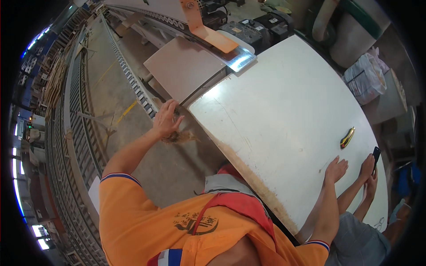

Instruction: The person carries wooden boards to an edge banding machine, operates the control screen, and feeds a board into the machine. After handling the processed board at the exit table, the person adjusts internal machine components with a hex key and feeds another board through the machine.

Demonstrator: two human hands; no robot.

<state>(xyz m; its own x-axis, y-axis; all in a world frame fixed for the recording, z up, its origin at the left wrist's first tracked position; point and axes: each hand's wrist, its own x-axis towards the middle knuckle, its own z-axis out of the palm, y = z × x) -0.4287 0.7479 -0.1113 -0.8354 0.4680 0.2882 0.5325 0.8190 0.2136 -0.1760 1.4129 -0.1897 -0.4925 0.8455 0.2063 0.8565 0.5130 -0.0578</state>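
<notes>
A large white panel (284, 115) lies in front of me, with a brown smear along its near edge. My left hand (166, 117) reaches out to the panel's left corner, fingers apart. A brownish fibrous tuft (181, 138) lies just below the palm; no fingers close on it. My right hand (336, 170) rests flat on the panel near its right end, holding nothing. A yellow and black utility knife (347, 137) lies on the panel a little beyond that hand.
Another person's hands (367, 172) hold a dark phone (376, 155) at the panel's right edge. A second pale board (184, 66) sits at a machine with an orange guard (208, 33). Roller conveyors (80, 133) run along the left, and a white bag (366, 77) stands at the right.
</notes>
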